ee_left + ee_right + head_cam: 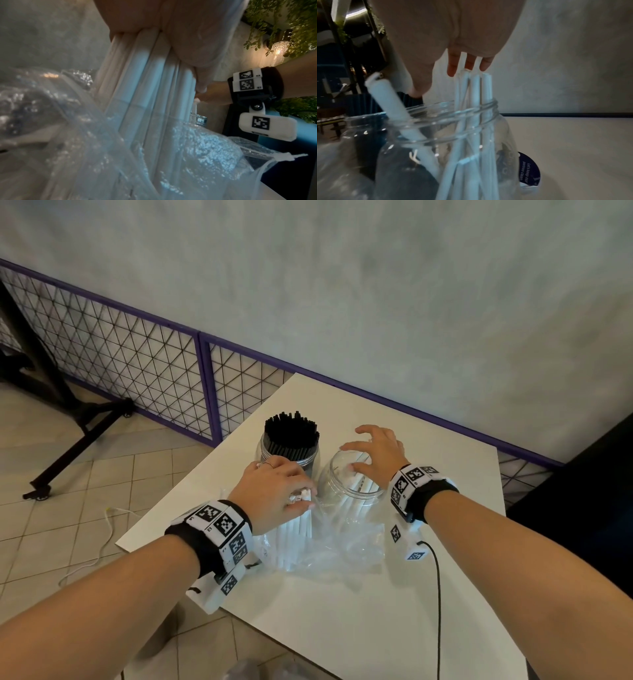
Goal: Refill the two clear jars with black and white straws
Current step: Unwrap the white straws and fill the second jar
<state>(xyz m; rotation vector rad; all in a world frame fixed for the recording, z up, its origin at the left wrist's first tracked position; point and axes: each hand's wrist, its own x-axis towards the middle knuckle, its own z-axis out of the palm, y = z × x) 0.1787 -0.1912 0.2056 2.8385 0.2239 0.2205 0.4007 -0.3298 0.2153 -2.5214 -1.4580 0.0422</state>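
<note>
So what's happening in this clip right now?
A person is refilling straw jars on a white table. One clear jar is already packed with black straws. The left hand grips a bundle of white straws from a clear plastic bag; the right hand hovers, fingers spread, over the second clear jar, which holds only a few.

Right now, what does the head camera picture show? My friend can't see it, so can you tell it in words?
A person's left hand grips a bunch of white straws in a crinkly clear plastic bag on a white table. Their right hand hovers, fingers spread, over a clear jar holding a few white straws. Behind stands another jar packed with black straws.
</note>
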